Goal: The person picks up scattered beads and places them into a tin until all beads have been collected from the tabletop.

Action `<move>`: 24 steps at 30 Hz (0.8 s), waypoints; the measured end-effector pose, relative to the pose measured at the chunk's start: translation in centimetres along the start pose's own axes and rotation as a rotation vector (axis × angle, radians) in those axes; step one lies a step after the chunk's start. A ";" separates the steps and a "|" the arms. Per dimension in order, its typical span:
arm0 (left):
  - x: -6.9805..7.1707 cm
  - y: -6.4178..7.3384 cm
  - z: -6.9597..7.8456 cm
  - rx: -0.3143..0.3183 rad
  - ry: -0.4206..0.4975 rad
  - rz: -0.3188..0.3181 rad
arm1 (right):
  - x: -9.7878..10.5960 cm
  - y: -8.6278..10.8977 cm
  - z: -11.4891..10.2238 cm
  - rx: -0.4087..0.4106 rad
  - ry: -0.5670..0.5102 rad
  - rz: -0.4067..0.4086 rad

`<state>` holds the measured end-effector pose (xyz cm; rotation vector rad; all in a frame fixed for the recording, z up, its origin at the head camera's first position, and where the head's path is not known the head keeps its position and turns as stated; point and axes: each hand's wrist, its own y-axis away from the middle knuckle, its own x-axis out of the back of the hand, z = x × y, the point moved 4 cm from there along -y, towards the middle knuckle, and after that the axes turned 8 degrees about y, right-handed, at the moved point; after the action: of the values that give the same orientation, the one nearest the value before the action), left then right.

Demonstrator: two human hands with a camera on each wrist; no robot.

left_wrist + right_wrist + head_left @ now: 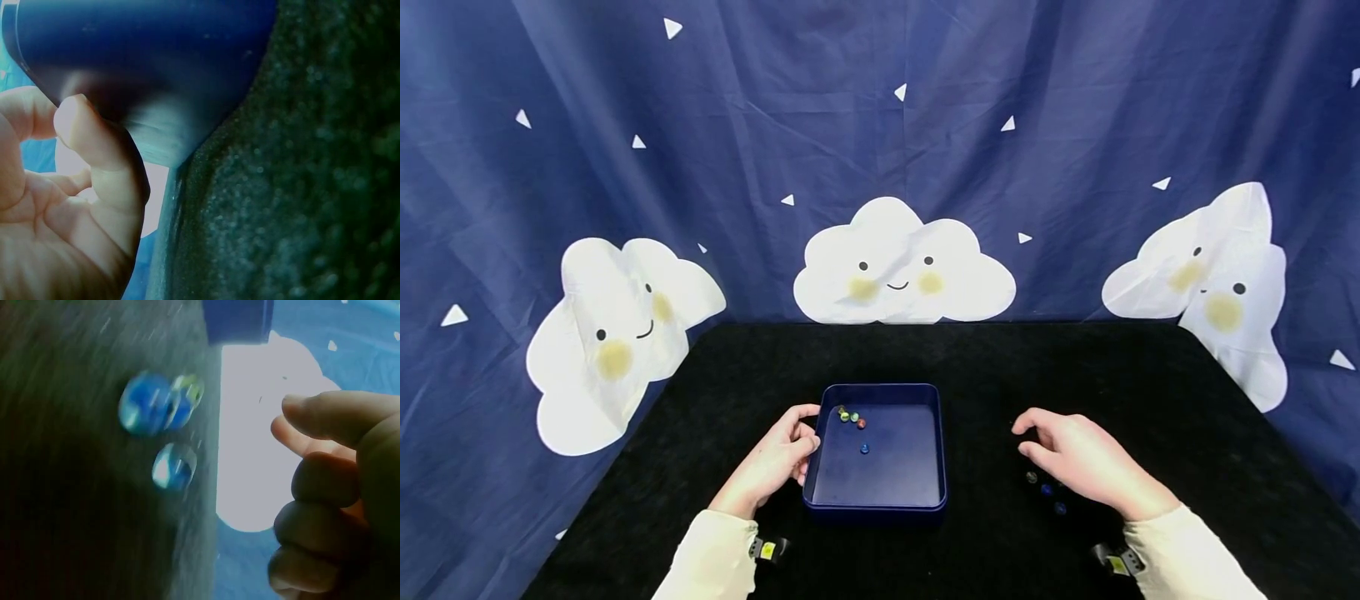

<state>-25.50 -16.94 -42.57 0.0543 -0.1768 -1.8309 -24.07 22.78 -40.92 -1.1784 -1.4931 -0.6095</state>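
Left hand on tray, right hand over desk near loose marbles

Left hand (778,457) grips left side of blue tray (880,506); fingers bent against wall, thumb pressing it too. Tray sits flat on black desk (985,550), roughly centered before the person.

Inside tray: dark marble (841,409), yellow-green marble (845,417), green marble (854,417) and red marble (861,424) bunched toward far left corner; blue marble (865,448) by itself, nearer the person.

Right hand (1086,457) hovers right of tray, well apart from it. Thumb and index finger curved, narrow gap between; other fingers curled in.

Loose on desk, just below that hand in head view: clear marble (1032,477), first dark-blue marble (1047,490), second dark-blue marble (1060,508), near one another. Right wrist view adds a yellowish marble (190,390), partly behind the blue ones.

Both arms in cream sleeves (709,557), small black device (771,549) at each wrist. Behind desk: navy curtain (850,100), white triangles, three smiling clouds (904,267).
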 end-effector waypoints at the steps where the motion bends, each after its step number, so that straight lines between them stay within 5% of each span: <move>1: 0.0 0.0 0.0 0.000 0.000 0.000 | 0.0 0.3 0.6 -0.008 0.001 -0.004; 6: 0.4 -0.8 -1.3 -0.003 0.010 0.002 | -0.4 1.3 2.1 -0.024 0.023 -0.069; 13: 0.8 -1.4 -2.6 -0.024 -0.002 0.026 | -2.0 1.2 1.1 0.001 0.136 -0.182; 24: 0.9 -1.4 -2.5 -0.035 0.003 0.033 | -1.0 -0.1 -0.9 0.047 0.120 -0.018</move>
<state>-26.73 -17.67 -45.19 0.0297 -0.1429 -1.8004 -23.85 21.65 -41.59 -1.0749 -1.4103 -0.6429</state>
